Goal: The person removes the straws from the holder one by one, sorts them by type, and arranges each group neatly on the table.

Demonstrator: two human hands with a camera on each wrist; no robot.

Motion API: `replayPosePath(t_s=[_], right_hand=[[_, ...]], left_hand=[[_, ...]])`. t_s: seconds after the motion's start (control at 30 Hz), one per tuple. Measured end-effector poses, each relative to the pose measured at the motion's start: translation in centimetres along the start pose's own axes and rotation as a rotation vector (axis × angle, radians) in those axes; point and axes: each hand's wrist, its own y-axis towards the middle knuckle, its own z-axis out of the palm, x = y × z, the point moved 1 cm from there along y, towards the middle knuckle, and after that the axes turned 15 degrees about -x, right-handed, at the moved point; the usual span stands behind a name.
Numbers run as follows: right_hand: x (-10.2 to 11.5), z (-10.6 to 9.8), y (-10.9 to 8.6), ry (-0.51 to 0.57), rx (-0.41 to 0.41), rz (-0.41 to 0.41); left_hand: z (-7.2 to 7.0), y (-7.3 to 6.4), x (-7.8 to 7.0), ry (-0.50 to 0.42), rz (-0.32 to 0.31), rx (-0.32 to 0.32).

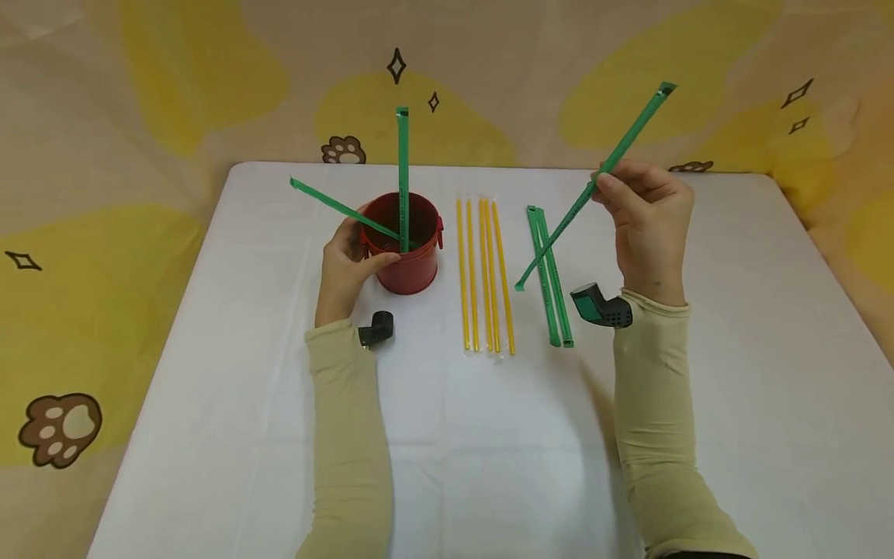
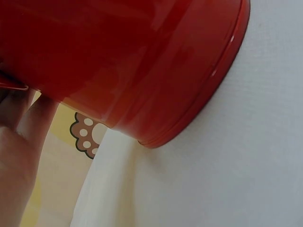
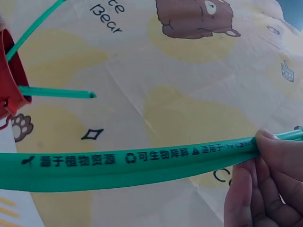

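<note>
A small red metal bucket stands at the left of the white table, and two green paper-wrapped straws lean inside it, one upright and one slanting left. My left hand grips the bucket's left side, thumb on the front rim; the left wrist view shows the bucket's lower wall close up. My right hand pinches another green wrapped straw between thumb and fingers, held slanted above the table. In the right wrist view, dark printing runs along this straw's wrapper.
Several yellow straws in clear wrappers lie side by side right of the bucket. Two more green wrapped straws lie beside them, below the held straw. Behind the table hangs a patterned cloth.
</note>
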Motion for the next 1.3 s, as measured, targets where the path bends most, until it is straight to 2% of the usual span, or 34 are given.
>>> replayPosePath(t_s=[0.13,0.27,0.43,0.73,0.97,1.3], right_hand=[[0.3,-0.5,0.3,-0.017,0.001,0.054],[0.4,-1.0,0.7,-0.087,0.011,0.102],[0.4,-1.7,1.1,-0.204,0.033,0.124],[0.4,-2.8,1.9,-0.292,0.064,0.157],[0.2,-3.4,2.4,-0.458,0.067,0.164],[-0.4,-4.3,2.9,-0.621,0.089,0.243]], left_hand=[[0.1,0.0,0.0,0.003,-0.004,-0.002],[0.1,-0.1,-0.1,0.01,0.001,-0.007],[0.0,-0.1,-0.1,0.021,-0.005,-0.007],[0.1,0.0,0.1,-0.012,-0.003,-0.01],[0.0,-0.1,0.1,-0.006,0.003,-0.013],[0.0,0.0,0.0,-0.014,0.001,-0.013]])
